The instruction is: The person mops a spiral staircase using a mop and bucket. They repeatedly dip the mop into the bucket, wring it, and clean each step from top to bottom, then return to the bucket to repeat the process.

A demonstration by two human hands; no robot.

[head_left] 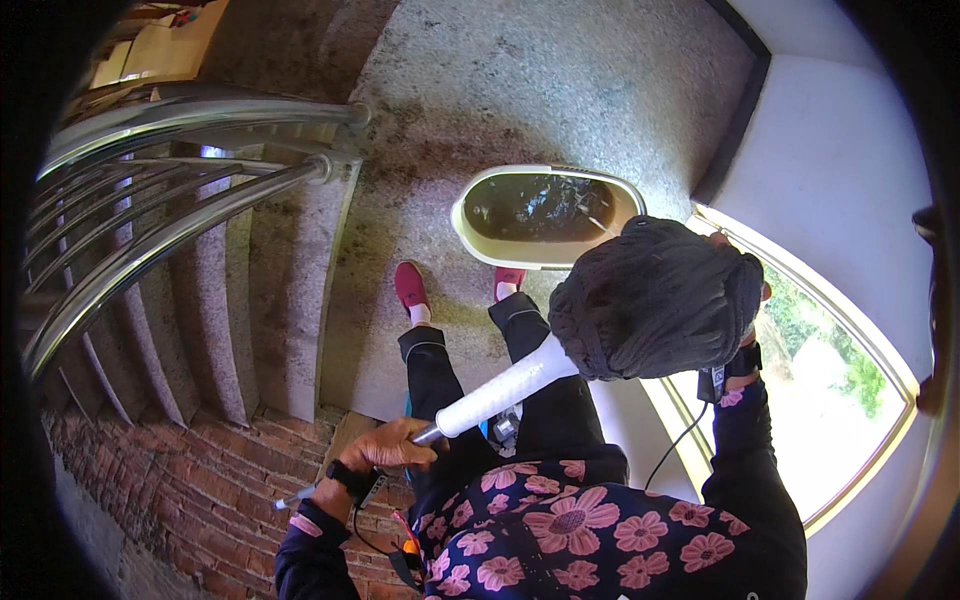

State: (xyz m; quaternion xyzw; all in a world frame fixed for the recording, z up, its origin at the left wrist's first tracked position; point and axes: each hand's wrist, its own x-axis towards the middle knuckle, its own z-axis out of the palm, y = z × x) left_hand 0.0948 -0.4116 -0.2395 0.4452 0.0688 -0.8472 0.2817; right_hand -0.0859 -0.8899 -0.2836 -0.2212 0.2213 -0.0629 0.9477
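Note:
My left hand (392,445) is closed round the metal pole of a mop, just below its white sleeve (510,387). The mop's dark grey string head (655,300) is raised at my right, bunched into a thick bundle. Behind that bundle is my right hand (752,325), mostly hidden; bits of its fingers show at the far edge of the strings, pressed against them. A cream oval bucket (462,222) with dark, murky water stands on the floor in front of me, partly under the mop head. A thin streak of water runs between strings and bucket.
Stairs (225,290) with a shiny metal railing (180,225) drop away on my left. A low window (815,370) with a pale frame is close on my right. My feet in red shoes (411,287) stand on the speckled landing (560,90), near the stair edge.

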